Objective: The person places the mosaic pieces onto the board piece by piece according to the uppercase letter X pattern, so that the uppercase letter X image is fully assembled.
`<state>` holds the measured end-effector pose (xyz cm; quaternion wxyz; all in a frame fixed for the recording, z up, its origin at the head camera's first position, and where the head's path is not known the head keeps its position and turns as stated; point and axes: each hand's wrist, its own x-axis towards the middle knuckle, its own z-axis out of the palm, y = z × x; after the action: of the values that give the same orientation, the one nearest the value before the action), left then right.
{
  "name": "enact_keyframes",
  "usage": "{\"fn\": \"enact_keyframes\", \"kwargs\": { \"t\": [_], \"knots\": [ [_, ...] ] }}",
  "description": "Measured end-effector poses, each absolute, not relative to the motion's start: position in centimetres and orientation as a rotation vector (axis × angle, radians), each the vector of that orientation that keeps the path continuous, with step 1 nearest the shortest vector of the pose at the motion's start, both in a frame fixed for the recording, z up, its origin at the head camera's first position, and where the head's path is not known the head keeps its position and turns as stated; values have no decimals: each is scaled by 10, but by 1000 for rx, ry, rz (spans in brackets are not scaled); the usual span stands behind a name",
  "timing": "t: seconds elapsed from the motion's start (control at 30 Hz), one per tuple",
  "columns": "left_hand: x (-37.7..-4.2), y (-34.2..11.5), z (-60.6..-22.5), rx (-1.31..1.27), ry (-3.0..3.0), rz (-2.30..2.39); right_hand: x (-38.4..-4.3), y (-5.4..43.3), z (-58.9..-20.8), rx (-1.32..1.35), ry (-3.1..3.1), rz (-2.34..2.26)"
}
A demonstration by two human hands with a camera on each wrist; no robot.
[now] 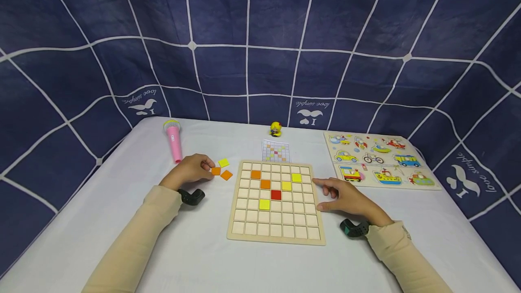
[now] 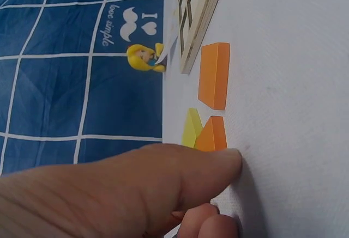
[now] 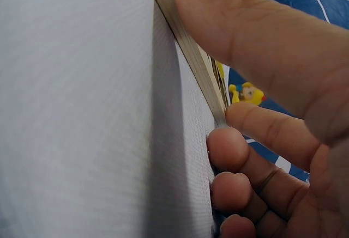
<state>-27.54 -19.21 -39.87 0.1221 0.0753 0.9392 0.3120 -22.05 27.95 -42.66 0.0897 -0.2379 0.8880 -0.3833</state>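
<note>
My left hand (image 1: 189, 168) is at an orange tile (image 1: 216, 171) left of the wooden board (image 1: 276, 218) — whether pinching it, I cannot tell — and my right hand (image 1: 347, 197), thumb and forefinger spread apart, touches the board's right edge, with a patterned card (image 1: 275, 150) and a toy figure (image 1: 275, 129) beyond on the desk (image 1: 203, 261).

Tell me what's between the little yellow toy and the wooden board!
The head view shows a small paper with a colored grid between the little yellow toy and the wooden board.
</note>
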Motion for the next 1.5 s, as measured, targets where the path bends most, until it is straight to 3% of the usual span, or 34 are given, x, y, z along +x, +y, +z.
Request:
{"fn": "enact_keyframes", "kwargs": {
  "t": [0.83,1.3,1.5],
  "knots": [
    [-272,-193,-391,390,2825,912,-222,280,-429,-712,2642,-1137],
    [-276,-181,-399,811,2740,1173,-222,280,-428,-711,2640,-1139],
    [-273,-174,-399,868,2719,1220,-221,280,-428,-725,2640,-1143]
  ]
}}
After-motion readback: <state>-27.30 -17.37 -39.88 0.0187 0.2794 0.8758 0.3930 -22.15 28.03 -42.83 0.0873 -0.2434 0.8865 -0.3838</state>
